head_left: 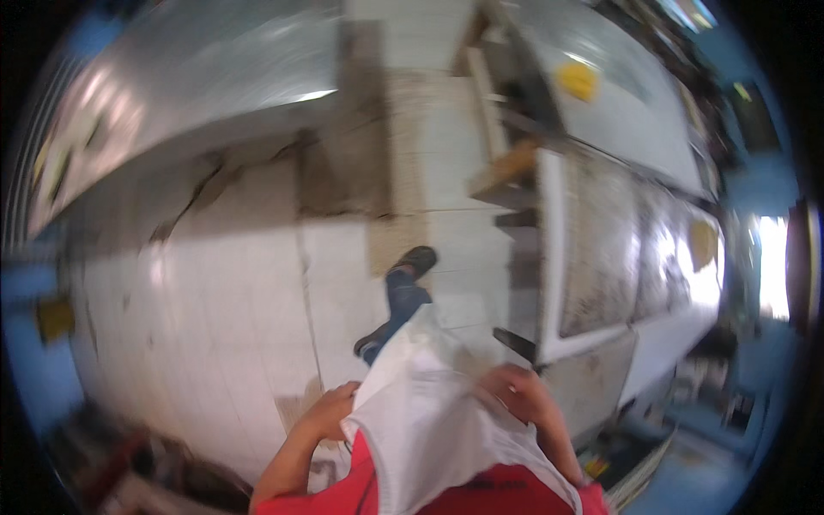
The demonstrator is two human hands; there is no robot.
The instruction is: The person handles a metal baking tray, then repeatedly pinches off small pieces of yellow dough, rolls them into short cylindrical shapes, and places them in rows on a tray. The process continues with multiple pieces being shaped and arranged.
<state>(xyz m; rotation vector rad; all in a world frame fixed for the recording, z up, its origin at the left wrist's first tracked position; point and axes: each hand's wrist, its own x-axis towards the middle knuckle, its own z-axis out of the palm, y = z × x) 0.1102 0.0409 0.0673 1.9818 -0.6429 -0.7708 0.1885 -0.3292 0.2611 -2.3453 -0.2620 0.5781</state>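
L hand [333, 410]: at L edge of apron [421, 403], fingers bent in toward cloth. Blurred; can't tell if it's pinching fabric or just resting vs it. R hand [517, 390]: at R edge of apron, fingers curled, tips partly hidden/smeared. Can't tell if grip is closed on cloth or loose.

Apron: white, hangs down body front btwn both hands, lower part flared fwd over legs. Red shirt [356, 485] under it, bare forearms either side.

Past apron hem: blue jeans [402, 296], dark shoes [418, 259], one ahead of the other, on pale tile floor [463, 236] w/ brownish worn patches + dark crack upper L.

Just beyond R hand: black item [515, 345], long + narrow, type unclear, near corner of unit [554, 342]. Unit = white frame w/ dull grey panels on top; round yellowish item [703, 245] at its far R end. Wood block [506, 172] at unit's upper L corner.

Above unit: metal table [635, 103], yellow lump [577, 80] on top. Upper L: 2nd table [232, 60], shiny metal, well apart from hands. Far L: yellow-brown item [55, 318] vs blue bkgd, too blurry to ID.
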